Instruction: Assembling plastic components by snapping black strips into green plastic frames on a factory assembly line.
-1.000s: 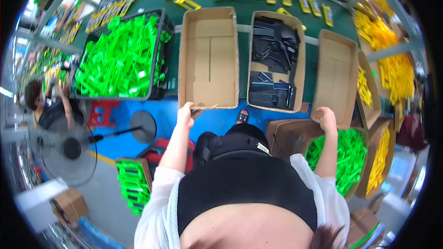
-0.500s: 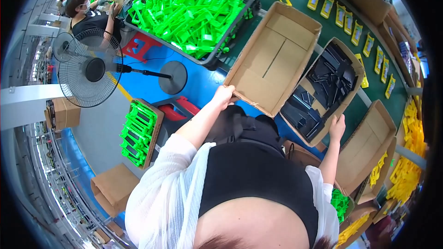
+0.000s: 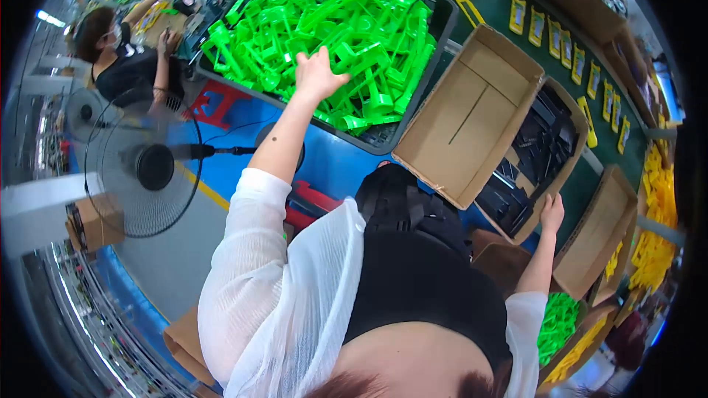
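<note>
My left hand point(image 3: 318, 77) reaches over a dark plastic crate point(image 3: 383, 146), fingers spread, touching or just above a heap of bright green plastic parts point(image 3: 324, 18). Nothing shows held in it. My right hand point(image 3: 552, 215) is closed at the near right rim of a cardboard box point(image 3: 574, 158) of black plastic pieces point(image 3: 542, 133); the fingertips are partly hidden. A shallow cardboard tray point(image 3: 461, 121) with nothing in it lies between the crate and that box, overlapping the box's left side.
Yellow parts point(image 3: 554, 37) stand in a row on the green table point(image 3: 490, 11). Another cardboard tray point(image 3: 601, 228) lies at the right, near a yellow heap point(image 3: 653, 221). A floor fan point(image 3: 155, 167) stands at left; a co-worker point(image 3: 122, 66) sits behind it. Below the crate is a red stool point(image 3: 306, 203).
My left hand has let go of the shallow tray's corner and moved up and left onto the green parts. My right hand stays by the box of black pieces. The view has shifted.
</note>
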Available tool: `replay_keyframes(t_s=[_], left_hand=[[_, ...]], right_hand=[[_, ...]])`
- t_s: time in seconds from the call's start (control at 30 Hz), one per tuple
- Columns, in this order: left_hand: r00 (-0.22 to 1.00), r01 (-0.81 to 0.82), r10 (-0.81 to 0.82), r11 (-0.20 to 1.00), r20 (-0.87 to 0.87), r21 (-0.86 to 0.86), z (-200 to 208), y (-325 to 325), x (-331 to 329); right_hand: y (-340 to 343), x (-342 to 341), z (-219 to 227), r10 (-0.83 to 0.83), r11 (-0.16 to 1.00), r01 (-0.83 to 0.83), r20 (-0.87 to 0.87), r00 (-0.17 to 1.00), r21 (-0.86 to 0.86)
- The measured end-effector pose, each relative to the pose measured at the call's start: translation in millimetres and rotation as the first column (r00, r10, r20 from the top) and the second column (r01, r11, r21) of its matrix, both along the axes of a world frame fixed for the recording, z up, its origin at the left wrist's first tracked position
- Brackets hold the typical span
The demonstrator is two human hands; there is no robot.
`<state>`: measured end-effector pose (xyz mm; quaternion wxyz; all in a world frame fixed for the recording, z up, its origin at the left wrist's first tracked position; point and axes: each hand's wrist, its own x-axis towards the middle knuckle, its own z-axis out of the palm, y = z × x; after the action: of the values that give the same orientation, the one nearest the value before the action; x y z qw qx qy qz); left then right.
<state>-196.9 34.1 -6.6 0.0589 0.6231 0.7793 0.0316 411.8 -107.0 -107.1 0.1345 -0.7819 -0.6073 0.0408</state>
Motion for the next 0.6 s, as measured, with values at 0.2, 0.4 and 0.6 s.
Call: replay_keyframes(t_s=[0.2,0.4,0.6], left_hand=[[0.998,0.062,-0.056,0.963,-0.028,0.261,-17,12,44],[0.936,0.297,-0.342,0.895,0.087,0.332,-9,-20,53],[0.803,0.540,-0.596,0.742,0.023,0.398,7,-46,54]], right_hand=[[4,-5,5,-0.090,0.993,0.092,0.030,0.996,-0.079],[13,13,-7,-0.244,0.955,0.252,0.071,0.967,-0.155],[51,-71,51,-0.198,0.977,0.213,0.411,0.890,0.009]])
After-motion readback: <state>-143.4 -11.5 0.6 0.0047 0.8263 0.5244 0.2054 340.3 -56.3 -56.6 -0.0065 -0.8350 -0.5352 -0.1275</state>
